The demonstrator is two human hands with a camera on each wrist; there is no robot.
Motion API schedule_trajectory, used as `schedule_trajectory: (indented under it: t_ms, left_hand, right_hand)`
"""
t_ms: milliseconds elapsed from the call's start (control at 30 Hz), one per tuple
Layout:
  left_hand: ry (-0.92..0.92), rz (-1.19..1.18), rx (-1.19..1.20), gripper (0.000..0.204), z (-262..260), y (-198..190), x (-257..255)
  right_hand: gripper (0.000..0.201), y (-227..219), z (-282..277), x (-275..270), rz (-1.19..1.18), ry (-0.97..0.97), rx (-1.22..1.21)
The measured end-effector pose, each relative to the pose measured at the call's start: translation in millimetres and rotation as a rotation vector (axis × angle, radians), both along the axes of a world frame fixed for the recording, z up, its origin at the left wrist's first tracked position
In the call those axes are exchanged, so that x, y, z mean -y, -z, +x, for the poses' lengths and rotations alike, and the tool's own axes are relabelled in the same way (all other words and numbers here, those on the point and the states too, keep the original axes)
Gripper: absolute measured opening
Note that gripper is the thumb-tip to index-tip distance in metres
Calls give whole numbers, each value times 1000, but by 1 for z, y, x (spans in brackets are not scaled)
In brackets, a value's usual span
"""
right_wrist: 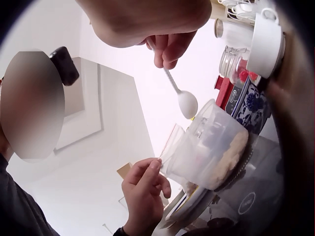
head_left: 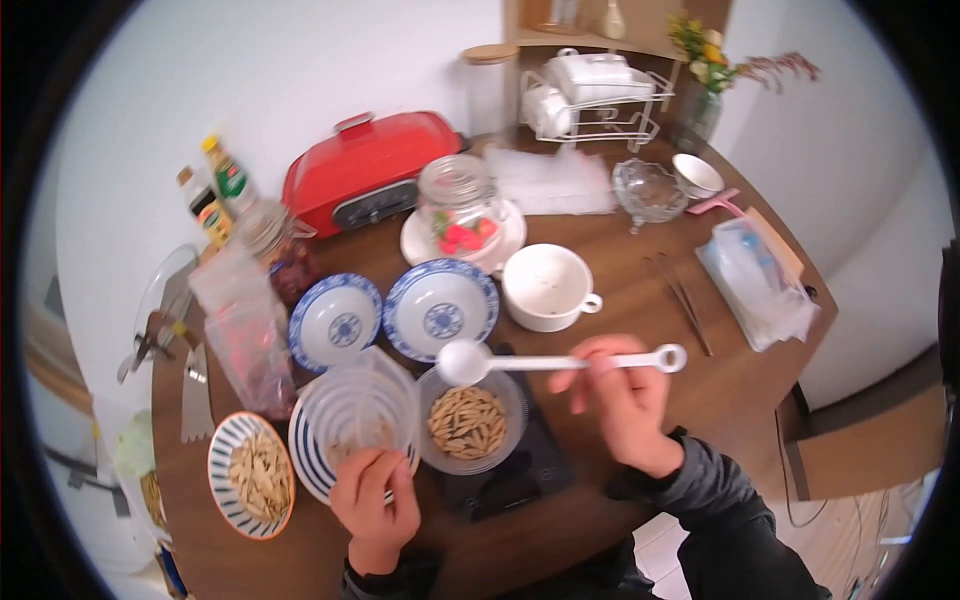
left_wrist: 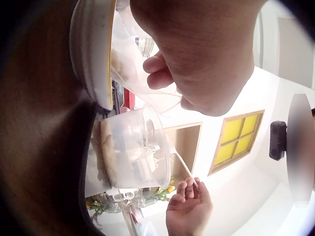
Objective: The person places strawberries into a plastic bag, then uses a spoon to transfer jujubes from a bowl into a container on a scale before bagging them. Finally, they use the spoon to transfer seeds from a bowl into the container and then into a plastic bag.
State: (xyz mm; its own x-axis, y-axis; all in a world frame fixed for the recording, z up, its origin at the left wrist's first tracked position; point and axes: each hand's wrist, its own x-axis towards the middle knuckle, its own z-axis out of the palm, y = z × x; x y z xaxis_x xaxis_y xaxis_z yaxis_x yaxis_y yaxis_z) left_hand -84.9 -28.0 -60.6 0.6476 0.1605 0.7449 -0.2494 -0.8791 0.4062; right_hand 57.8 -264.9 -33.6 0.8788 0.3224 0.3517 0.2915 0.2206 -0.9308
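My right hand [head_left: 625, 405] pinches the handle of a white spoon [head_left: 463, 363], whose bowl hangs over the rim of a clear plastic tub [head_left: 515, 400]. Tan elongated pieces [head_left: 467, 424] lie in the tub, which stands on a black scale [head_left: 505, 490]. At the left, my left hand [head_left: 375, 505] pinches the edge of a clear plastic bag [head_left: 372, 390] above a blue-striped plate [head_left: 305, 470]. Seen in the right wrist view, the spoon [right_wrist: 187, 104] points down beside the tub [right_wrist: 197, 142], and the left hand [right_wrist: 145, 194] holds the bag's edge. The bag's contents are unclear.
An oval dish [head_left: 222, 480] of tan pieces is at the left. Behind are two blue-rimmed bowls [head_left: 345, 285], a white cup [head_left: 545, 318], a strawberry jar [head_left: 458, 190] and a red cooker [head_left: 370, 150]. Tongs [head_left: 685, 305] and plastic bags [head_left: 755, 290] lie at the right.
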Motion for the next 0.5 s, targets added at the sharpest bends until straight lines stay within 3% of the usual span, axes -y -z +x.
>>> schedule_trajectory:
  t_ms: [67, 200, 500]
  left_hand:
    - [-46, 73, 5, 16, 1, 0, -2]
    - [-51, 46, -29, 16, -1, -1, 1]
    - [-95, -64, -120, 14, -7, 12, -4]
  right_hand:
    - [19, 12, 0, -5, 59, -140, -44]
    - [17, 35, 5, -11, 89, -243, -148]
    - [21, 49, 14, -8, 84, -251, -178]
